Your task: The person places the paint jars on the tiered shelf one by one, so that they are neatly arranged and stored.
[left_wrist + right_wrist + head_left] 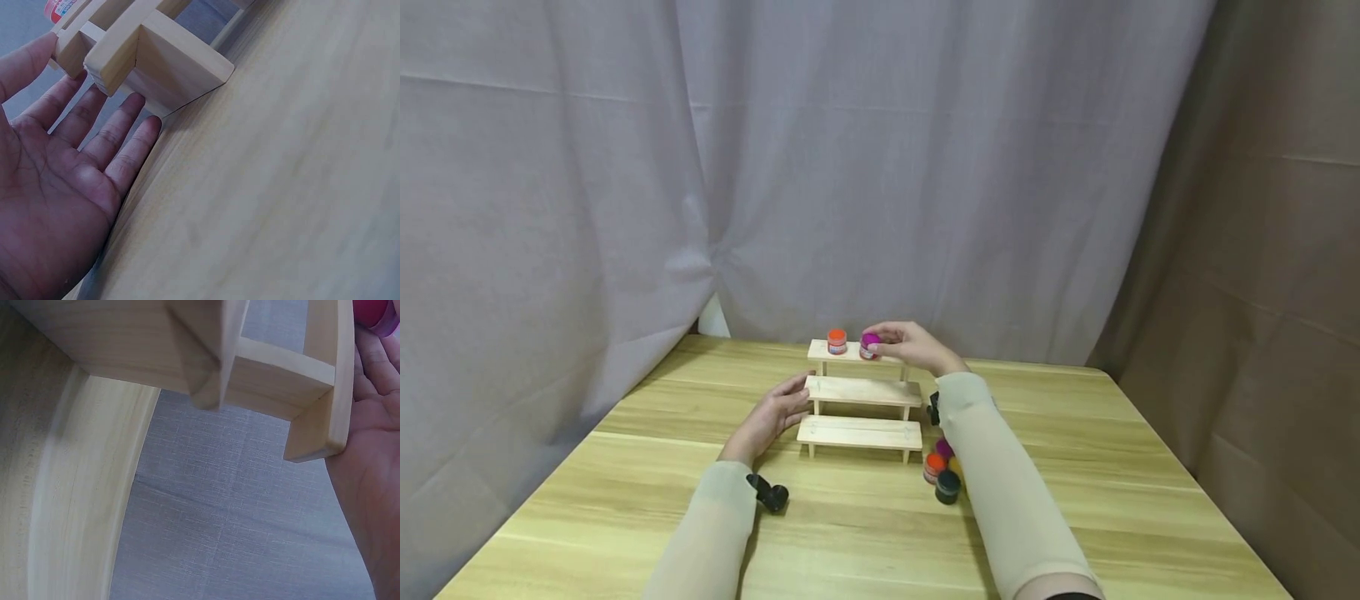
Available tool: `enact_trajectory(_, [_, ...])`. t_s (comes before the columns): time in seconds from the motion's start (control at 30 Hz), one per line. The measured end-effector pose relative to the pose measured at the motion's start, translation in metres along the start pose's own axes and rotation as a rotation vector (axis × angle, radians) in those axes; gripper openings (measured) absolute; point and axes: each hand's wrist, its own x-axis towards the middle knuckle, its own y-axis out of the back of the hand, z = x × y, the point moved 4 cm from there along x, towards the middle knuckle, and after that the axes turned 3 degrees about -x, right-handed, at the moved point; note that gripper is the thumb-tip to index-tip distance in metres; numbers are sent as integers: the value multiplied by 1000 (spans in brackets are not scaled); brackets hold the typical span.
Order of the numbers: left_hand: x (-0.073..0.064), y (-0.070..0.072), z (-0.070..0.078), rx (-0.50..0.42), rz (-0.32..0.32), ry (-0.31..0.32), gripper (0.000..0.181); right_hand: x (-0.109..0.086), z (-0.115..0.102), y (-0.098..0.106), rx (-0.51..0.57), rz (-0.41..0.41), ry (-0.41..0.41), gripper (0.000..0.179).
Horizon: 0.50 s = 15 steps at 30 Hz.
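Observation:
A three-step wooden stand (863, 389) is on the table. On its top step an orange-lidded paint jar (837, 342) stands toward the left. My right hand (912, 346) pinches a purple-lidded paint jar (868, 347) at the top step, to the right of the orange one; part of that jar also shows at the corner of the right wrist view. My left hand (772, 417) is beside the stand's left side, its fingers extended, fingertips right at the ends of the steps in the left wrist view.
Several more paint jars stand on the table right of the stand, among them an orange one (934, 467) and a dark green one (947, 487), partly hidden by my right sleeve (1011, 483). A grey curtain (925, 167) hangs behind the wooden table (850, 533).

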Motion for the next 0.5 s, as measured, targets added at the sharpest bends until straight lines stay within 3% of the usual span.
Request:
enact_trajectory(0.37, [-1, 2, 1, -2, -2, 14, 66, 7, 2, -5, 23, -34, -34, 46])
enact_trajectory(0.5, [0, 2, 2, -3, -1, 4, 67, 8, 0, -5, 29, -13, -27, 45])
